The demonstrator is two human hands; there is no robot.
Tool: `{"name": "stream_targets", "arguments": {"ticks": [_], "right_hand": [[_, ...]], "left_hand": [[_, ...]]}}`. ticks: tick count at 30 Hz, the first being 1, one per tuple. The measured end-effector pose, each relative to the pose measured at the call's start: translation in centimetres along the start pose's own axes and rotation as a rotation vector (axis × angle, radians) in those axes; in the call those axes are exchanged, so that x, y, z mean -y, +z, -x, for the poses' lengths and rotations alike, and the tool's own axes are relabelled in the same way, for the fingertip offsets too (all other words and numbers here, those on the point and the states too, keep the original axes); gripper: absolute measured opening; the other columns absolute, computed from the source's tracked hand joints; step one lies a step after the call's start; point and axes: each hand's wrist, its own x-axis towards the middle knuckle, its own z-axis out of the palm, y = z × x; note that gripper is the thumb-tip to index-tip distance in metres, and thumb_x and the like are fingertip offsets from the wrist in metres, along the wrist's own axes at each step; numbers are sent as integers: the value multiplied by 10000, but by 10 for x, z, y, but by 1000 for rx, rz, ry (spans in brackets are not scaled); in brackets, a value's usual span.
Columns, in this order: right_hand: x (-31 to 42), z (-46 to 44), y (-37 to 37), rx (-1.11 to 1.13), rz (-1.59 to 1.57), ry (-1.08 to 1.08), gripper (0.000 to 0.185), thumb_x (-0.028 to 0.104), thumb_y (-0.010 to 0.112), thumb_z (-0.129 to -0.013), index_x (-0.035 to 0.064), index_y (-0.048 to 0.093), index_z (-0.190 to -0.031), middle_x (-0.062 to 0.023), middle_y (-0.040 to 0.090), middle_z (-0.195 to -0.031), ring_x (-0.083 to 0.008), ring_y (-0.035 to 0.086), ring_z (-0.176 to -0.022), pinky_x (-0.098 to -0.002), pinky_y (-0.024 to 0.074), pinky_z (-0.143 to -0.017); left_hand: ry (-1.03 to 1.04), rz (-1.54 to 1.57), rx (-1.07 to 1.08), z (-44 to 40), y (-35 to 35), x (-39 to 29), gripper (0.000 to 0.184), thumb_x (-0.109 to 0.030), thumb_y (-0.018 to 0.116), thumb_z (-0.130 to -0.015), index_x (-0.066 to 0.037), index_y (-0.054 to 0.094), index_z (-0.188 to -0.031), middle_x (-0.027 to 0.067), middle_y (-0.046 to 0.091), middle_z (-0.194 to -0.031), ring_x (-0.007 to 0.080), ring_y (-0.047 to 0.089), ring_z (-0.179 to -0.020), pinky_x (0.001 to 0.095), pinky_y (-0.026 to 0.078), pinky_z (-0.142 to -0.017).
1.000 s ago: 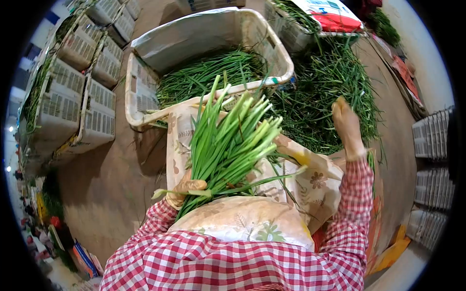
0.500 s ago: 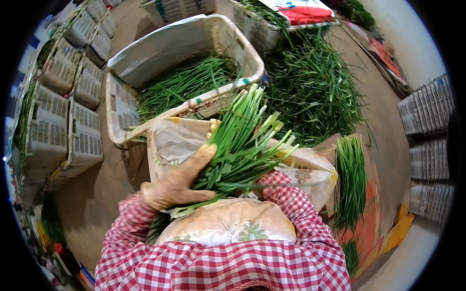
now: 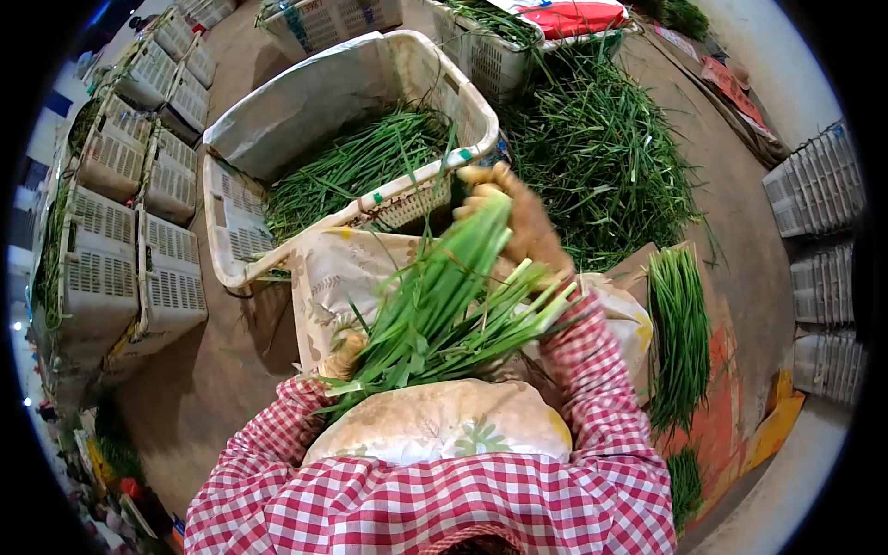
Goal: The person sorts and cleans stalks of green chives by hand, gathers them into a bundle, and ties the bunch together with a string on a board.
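A loose bunch of garlic chives [image 3: 435, 296] lies across my lap, with the pale stem ends up and to the right and the leaf ends down and to the left. My left hand [image 3: 346, 357] is closed on the lower left side of the bunch, and leaves cover most of its fingers. At the stem ends, my right hand [image 3: 529, 227] curls round the upper part from behind, somewhat blurred. Both hands appear gloved. Under the bunch is a patterned apron cloth [image 3: 324, 277].
Ahead stands a white plastic crate [image 3: 215, 217] with chives inside. A heap of loose greens [image 3: 601, 166] lies to its right. Neat chives [image 3: 680, 333] rest at my right. Crates [image 3: 97, 268] line the left side; stacked crates [image 3: 819, 203] stand at the right wall.
My right hand has come out from under the bunch and moved up and right to the stem ends. My left hand has slid lower and further beneath the leaves.
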Motion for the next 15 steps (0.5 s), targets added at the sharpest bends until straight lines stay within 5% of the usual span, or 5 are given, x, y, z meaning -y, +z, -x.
{"name": "stream_targets", "arguments": {"ticks": [2, 4, 6, 10, 15], "right_hand": [[32, -2, -10, 28, 671, -418, 245, 275, 520, -941, 36, 547, -989, 84, 331, -600, -37, 327, -481, -199, 349, -451], [80, -11, -40, -67, 220, -445, 178, 103, 470, -922, 6, 573, -1029, 88, 301, -609, -29, 263, -460, -185, 258, -379], [122, 12, -19, -345, 576, -696, 222, 156, 456, -942, -10, 577, -1026, 92, 274, -605, -13, 247, -459, -170, 214, -389], [91, 44, 22, -343, 690, -569, 319, 278, 494, -947, -16, 608, -994, -57, 617, -899, -42, 541, -679, -148, 428, -568], [-29, 63, 43, -235, 1349, -97, 322, 229, 623, -877, 63, 600, -1152, -55, 636, -912, -96, 578, -623, -234, 475, -551]], "left_hand": [[-5, -37, 21, 6, -5, 1, 803, -492, 628, -759, -48, 371, -1376, 104, 557, -1214, 154, 550, -1063, 290, 455, -906], [-9, -69, 26, 11, -5, 2, 773, -432, 652, -766, -46, 372, -1375, 103, 555, -1219, 155, 550, -1065, 290, 455, -907], [-7, -103, 22, 12, -2, 0, 747, -372, 677, -774, -44, 374, -1374, 102, 553, -1223, 156, 551, -1067, 290, 456, -908], [-32, -86, -54, 13, 14, -9, 710, -252, 725, -789, -40, 377, -1371, 100, 548, -1233, 157, 552, -1072, 290, 457, -910], [34, -141, -151, 18, 34, -22, 665, -41, 707, -758, -12, 397, -1345, 106, 568, -1198, 169, 587, -1022, 280, 484, -886]]}}
